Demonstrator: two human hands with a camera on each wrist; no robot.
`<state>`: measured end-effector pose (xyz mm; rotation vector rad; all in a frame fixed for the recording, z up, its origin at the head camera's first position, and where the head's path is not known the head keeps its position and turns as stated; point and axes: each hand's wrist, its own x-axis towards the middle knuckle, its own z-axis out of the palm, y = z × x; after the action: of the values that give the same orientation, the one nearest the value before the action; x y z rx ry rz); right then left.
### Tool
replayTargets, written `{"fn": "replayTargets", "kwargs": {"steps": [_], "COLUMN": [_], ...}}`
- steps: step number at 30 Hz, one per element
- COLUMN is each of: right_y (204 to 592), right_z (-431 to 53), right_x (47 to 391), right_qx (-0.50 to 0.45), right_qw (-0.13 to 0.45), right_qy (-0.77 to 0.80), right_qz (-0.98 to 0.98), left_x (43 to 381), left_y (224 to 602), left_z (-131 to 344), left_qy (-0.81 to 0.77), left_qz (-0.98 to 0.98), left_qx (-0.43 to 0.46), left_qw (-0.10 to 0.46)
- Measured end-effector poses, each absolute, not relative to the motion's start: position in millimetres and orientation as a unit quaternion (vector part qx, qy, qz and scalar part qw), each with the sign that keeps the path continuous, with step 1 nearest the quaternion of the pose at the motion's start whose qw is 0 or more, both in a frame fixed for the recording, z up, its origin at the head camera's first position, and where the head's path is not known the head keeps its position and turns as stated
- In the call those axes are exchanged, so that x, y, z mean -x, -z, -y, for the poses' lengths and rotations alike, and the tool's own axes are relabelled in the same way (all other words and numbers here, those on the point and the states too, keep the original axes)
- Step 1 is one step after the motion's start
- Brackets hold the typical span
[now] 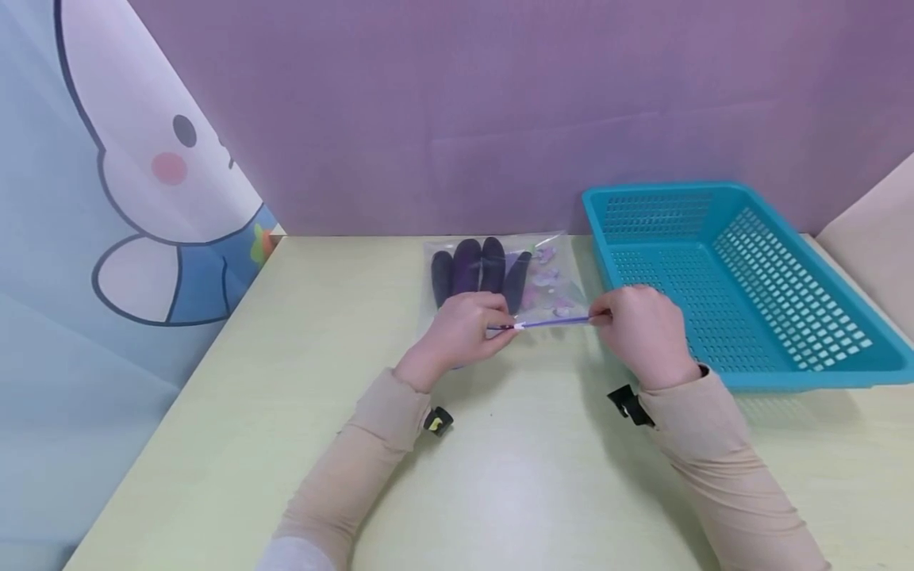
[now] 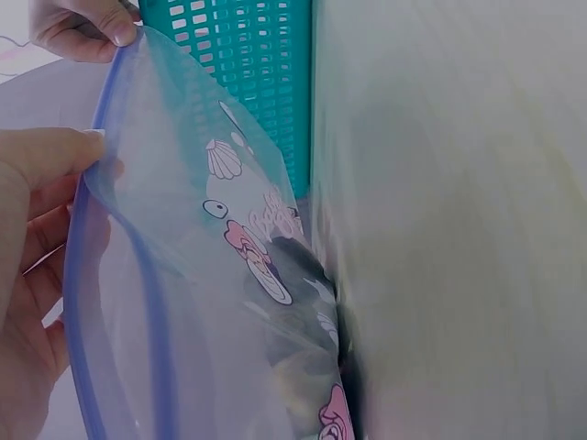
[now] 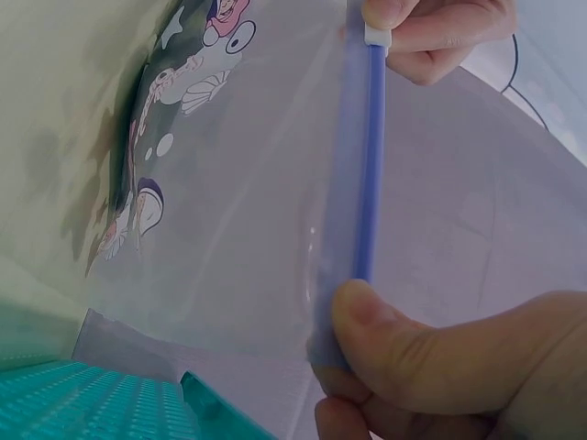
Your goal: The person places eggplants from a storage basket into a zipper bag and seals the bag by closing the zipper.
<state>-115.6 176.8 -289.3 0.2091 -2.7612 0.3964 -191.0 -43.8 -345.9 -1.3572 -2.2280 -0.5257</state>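
A clear zip bag (image 1: 581, 297) with printed sea figures lies toward the back of the table, its mouth raised toward me. Several long dark purple eggplants (image 1: 467, 266) lie side by side inside it. My left hand (image 1: 460, 329) pinches the small white slider (image 3: 378, 38) on the blue zip strip (image 3: 370, 165). At the strip's right end, my right hand (image 1: 643, 333) grips the bag's corner between thumb and fingers. Between the two hands the strip is stretched straight. In the left wrist view, the bag's mouth (image 2: 156, 321) gapes on the left hand's side.
A turquoise plastic basket (image 1: 785, 379) with holed walls stands right of the bag, close beside my right hand. The pale table (image 1: 286, 381) meets a purple backdrop (image 1: 428, 119) behind the bag. A blue cartoon cloth (image 1: 43, 396) hangs at the left.
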Motion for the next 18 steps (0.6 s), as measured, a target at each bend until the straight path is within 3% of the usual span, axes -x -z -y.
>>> {"fn": "replayTargets", "kwargs": {"steps": [18], "right_y": [288.4], "right_z": [-176.4], "right_x": [114.0], "right_qx": [-0.081], "right_qw": [0.171], "right_qy": [-0.144], "right_qz": [0.971], "left_x": [192.2], "left_y": [351.1], "left_z": [49.4], "left_qy": [0.199], "left_qz": [0.807], "left_qx": [0.493], "left_qw": [0.257]}}
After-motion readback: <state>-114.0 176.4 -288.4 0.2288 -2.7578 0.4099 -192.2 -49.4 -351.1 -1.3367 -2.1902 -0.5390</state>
